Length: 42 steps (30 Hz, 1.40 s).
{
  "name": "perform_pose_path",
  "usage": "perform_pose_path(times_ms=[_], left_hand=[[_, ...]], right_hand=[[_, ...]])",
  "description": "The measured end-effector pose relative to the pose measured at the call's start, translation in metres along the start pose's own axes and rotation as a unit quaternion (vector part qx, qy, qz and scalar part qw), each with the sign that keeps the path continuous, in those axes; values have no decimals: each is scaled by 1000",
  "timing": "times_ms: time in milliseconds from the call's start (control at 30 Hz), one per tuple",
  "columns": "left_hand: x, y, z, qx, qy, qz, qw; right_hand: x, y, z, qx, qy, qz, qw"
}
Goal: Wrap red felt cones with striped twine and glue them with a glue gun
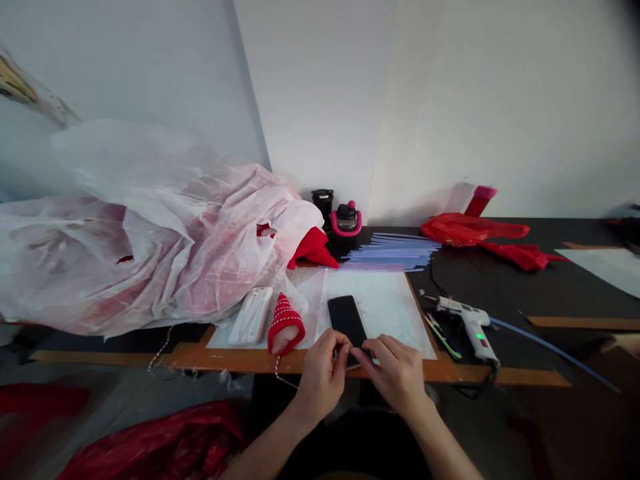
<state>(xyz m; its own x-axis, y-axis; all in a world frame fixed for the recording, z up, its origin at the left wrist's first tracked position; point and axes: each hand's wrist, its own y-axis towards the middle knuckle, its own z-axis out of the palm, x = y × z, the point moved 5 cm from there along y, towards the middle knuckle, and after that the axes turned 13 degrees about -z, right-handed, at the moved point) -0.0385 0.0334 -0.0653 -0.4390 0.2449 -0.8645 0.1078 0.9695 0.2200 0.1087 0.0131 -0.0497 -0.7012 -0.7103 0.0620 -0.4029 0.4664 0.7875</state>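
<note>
My left hand is closed in a pinch at the table's front edge, over the lower end of a black smartphone. My right hand is closed beside it, its thumb reaching to the left fingertips. Whatever the fingertips hold is too small or hidden to make out. Left of my hands lies a small red cone-shaped hat wound with red-and-white cord, with pale filling at its open end. A striped cord hangs from it towards my left wrist, where it goes out of sight.
A large whitish plastic bag of red items fills the left. Near it lies a white box-like device. Several glue sticks lie behind the white sheet. A glue gun and tweezers are on the right.
</note>
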Motion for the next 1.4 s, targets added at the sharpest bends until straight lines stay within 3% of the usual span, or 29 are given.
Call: perform_pose_path(times_ms=[233, 400, 467, 767, 933, 1167, 1400], left_hand=[[5, -1, 4, -24, -1, -12, 1000], [22, 13, -15, -90, 9, -22, 996], [25, 15, -20, -85, 0, -13, 996], [-3, 6, -15, 45, -112, -5, 993], [-5, 4, -14, 87, -133, -73, 985], [3, -2, -10, 66, -92, -137, 984], [0, -12, -9, 21, 22, -86, 996]], right_hand=[[8, 0, -1, -41, -23, -17, 999], [4, 0, -21, -121, 25, 29, 992], [2, 1, -25, -129, 42, 40, 990], [3, 7, -16, -99, 57, 15, 993], [6, 6, -12, -25, 44, -50, 997], [4, -4, -2, 18, 22, -150, 988], [0, -17, 7, 60, -10, -193, 979]])
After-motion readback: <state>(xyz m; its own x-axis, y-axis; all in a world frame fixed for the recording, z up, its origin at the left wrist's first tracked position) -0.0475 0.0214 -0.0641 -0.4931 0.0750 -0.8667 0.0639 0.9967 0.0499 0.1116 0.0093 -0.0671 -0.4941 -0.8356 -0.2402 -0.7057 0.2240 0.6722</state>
